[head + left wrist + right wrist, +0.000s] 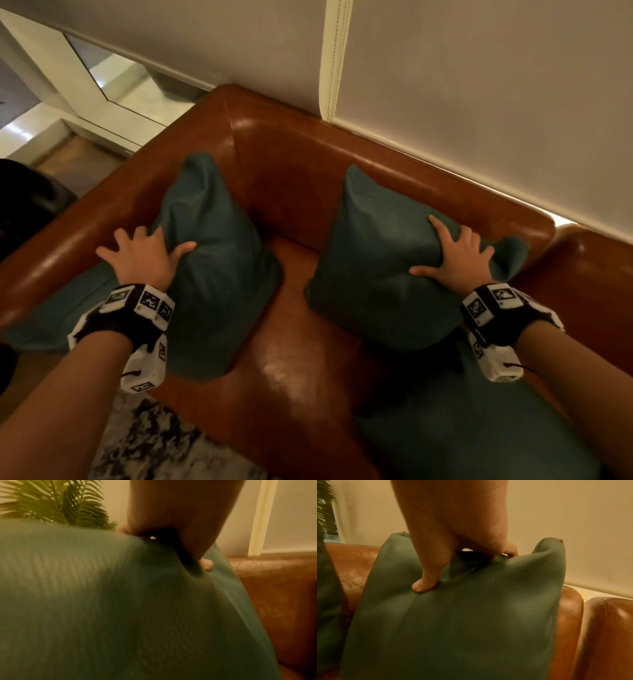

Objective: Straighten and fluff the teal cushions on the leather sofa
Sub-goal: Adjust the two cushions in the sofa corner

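Observation:
Two teal cushions stand upright on the brown leather sofa (pixel 308 164). My left hand (pixel 154 243) straddles the top edge of the left cushion (pixel 219 267), fingers spread over the back and thumb on the front face. My right hand (pixel 442 250) holds the top edge of the right cushion (pixel 376 260) the same way. In the right wrist view the thumb (pixel 423 585) digs into the cushion (pixel 462 622) and the top sags between its two corners. In the left wrist view the left cushion (pixel 102 601) is blurred under the hand (pixel 171 520).
Another teal cushion (pixel 51 308) lies flat under my left forearm, and one more (pixel 479 428) lies at the bottom right. A second leather seat (pixel 589 274) adjoins on the right. A wall runs behind. A patterned rug (pixel 154 445) covers the floor, and a plant (pixel 60 504) stands behind the sofa's left end.

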Tool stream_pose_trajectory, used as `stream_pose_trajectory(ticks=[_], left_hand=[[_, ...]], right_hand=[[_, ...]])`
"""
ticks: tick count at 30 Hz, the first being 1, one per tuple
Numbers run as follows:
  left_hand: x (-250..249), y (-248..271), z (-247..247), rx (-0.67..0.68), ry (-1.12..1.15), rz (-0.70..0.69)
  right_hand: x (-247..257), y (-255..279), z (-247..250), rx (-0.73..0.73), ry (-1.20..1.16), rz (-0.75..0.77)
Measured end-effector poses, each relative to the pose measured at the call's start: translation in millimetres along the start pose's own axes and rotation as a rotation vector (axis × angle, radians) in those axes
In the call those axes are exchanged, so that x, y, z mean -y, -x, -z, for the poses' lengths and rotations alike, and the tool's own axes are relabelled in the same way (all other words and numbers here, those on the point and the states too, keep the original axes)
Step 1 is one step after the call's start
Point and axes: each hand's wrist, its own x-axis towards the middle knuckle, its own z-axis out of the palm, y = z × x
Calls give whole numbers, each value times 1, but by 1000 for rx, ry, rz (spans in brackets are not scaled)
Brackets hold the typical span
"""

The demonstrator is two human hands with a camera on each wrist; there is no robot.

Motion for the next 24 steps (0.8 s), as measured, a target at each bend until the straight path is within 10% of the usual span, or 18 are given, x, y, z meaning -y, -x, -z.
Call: stream_pose_trajectory(ticks=[4,8,13,16,24], left_hand=[[-5,8,-13,60,42,57],[-24,24,-16,-207,263,-2],[-85,69,-30,-363,457,-504],[-129,112,-60,-66,675,-625],[-239,254,-128,849,655,-404]], right_hand=[[1,10,-10,-63,-25,-15],[-5,15,-8,3,-71,34],[-38,22,31,130,-423,150],[-72,40,62,-16,-560,182],[-238,86,53,-330,-552,-33]])
